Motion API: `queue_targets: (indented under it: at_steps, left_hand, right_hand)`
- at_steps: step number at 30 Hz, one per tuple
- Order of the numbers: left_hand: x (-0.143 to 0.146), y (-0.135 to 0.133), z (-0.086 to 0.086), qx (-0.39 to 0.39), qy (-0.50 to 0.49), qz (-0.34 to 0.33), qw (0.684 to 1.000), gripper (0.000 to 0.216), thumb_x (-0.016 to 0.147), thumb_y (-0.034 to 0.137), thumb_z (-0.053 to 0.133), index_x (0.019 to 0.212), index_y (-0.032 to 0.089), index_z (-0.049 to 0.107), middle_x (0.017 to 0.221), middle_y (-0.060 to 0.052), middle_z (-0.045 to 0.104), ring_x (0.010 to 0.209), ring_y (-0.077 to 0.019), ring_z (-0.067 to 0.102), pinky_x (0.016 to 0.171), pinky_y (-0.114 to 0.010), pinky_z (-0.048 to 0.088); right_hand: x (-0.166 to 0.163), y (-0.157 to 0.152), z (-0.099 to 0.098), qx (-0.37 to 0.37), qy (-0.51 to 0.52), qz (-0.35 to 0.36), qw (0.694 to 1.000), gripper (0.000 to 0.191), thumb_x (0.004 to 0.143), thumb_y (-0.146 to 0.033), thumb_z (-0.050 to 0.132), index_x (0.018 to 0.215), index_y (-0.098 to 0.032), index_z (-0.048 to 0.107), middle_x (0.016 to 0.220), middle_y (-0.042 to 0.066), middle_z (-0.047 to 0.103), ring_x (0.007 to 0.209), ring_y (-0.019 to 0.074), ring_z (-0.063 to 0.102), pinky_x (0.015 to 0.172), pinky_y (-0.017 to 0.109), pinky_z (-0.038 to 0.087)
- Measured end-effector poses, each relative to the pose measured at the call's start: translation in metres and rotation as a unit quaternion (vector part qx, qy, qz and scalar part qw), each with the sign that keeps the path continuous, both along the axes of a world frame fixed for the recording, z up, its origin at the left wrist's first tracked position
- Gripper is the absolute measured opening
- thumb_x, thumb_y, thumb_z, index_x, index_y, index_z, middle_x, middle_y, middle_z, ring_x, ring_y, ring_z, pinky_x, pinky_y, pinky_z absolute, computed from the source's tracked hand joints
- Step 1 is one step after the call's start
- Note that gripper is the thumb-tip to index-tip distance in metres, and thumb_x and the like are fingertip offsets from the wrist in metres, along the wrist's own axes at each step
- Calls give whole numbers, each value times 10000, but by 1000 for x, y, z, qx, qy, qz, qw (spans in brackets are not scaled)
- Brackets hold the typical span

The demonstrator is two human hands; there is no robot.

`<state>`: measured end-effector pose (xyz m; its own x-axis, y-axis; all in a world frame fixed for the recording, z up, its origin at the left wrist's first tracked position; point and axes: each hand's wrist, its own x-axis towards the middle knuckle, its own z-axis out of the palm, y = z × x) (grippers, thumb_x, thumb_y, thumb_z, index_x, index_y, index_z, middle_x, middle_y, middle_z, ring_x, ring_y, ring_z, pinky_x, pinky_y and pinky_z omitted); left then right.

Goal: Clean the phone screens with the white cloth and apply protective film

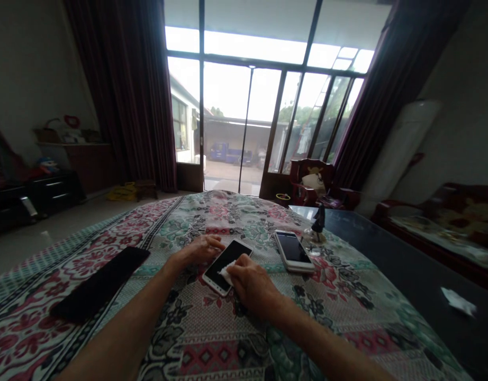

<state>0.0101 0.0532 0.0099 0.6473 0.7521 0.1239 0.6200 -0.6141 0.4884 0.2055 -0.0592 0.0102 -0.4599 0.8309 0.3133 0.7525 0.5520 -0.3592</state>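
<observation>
A white-framed phone (pixel 229 257) with a dark screen lies on the patterned cloth (pixel 212 338) in front of me. My left hand (pixel 201 248) rests on the cloth at the phone's left edge, fingers curled against it. My right hand (pixel 250 283) is closed on a small white wipe (pixel 225 273) and presses it onto the lower part of the screen. A second white phone (pixel 294 250) lies face up a little to the right, untouched.
A long black flat object (pixel 103 283) lies on the cloth at the left. A small dark figurine on a clear base (pixel 317 225) stands beyond the second phone. The dark glass tabletop (pixel 390 264) at right bears a crumpled white scrap (pixel 459 303). Chairs and a sofa stand behind.
</observation>
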Motion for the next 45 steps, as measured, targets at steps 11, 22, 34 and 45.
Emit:
queue_targets:
  at_steps: [11, 22, 34, 45]
  left_hand:
    - [-2, -2, 4, 18, -5, 19, 1000, 301, 820, 208, 411, 764, 236, 706, 908, -35, 703, 847, -174, 601, 850, -281, 463]
    - [-25, -34, 20, -65, 13, 30, 997, 275, 822, 388, 498, 827, 220, 716, 1169, -49, 651, 1038, -209, 588, 914, -288, 430]
    - [0, -65, -4, 11, 30, 118, 992, 515, 613, 521, 724, 1019, 209, 666, 1206, -116, 575, 1144, -332, 512, 954, -382, 423]
    - [-18, -55, -15, 37, -4, 147, 988, 822, 570, 529, 783, 1259, 145, 553, 1486, -188, 374, 1374, -369, 308, 1126, -456, 260]
  right_hand:
    - [-12, 9, -5, 21, 9, 7, 1000, 216, 931, -162, 445, 830, -176, 635, 933, 65, 555, 824, 150, 514, 741, 273, 432]
    - [12, 27, -8, 33, -15, -50, 998, 212, 926, -143, 446, 844, -162, 640, 927, 73, 565, 829, 154, 523, 752, 274, 406]
    - [19, 31, -11, 76, -13, -46, 996, 214, 943, -205, 460, 824, -179, 635, 872, 63, 562, 862, 173, 525, 781, 284, 387]
    - [-6, 47, 7, 60, -46, -97, 992, 198, 916, -206, 491, 952, -191, 685, 955, 82, 610, 840, 170, 569, 732, 259, 392]
